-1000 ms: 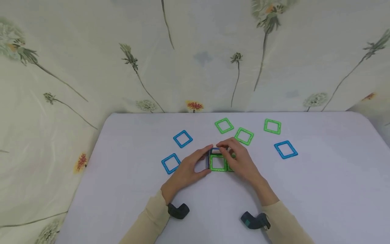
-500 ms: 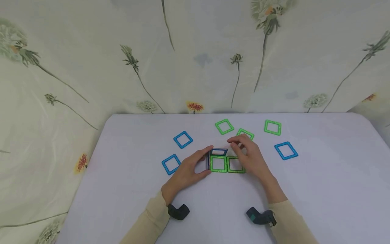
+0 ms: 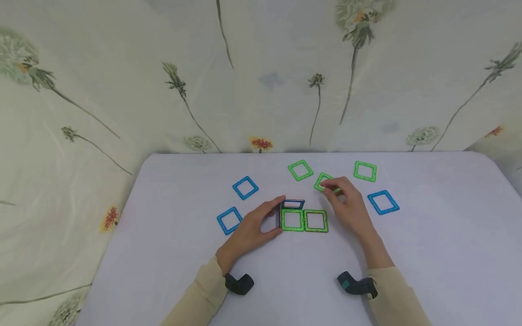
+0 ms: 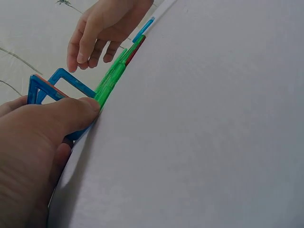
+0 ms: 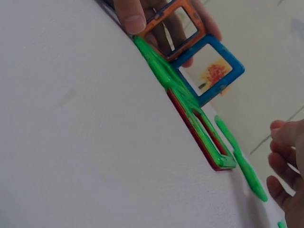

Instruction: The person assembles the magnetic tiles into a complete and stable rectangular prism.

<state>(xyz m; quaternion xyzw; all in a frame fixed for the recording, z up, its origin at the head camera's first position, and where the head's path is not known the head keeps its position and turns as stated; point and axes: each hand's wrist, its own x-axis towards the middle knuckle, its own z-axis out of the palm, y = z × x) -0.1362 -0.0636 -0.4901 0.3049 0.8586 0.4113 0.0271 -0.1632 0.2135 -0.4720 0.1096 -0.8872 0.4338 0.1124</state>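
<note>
Open-frame square tiles on the white table (image 3: 444, 244). Two lie flat, edge to edge, near its middle: left green tile (image 3: 292, 229), bright and glossy; right green tile (image 3: 316, 230), red along its underside. Two more stand on the left one — a side tile (image 5: 194, 15) on its left edge, orange on its inward face, and a blue rear tile (image 5: 228, 53) along its far edge. Left hand (image 3: 251, 225) pinches the side tile, thumb at the near end, fingers at the far. Right hand (image 3: 350, 205) hangs with loosely bent fingers, partly hiding a loose green tile (image 3: 318, 182) behind.
</note>
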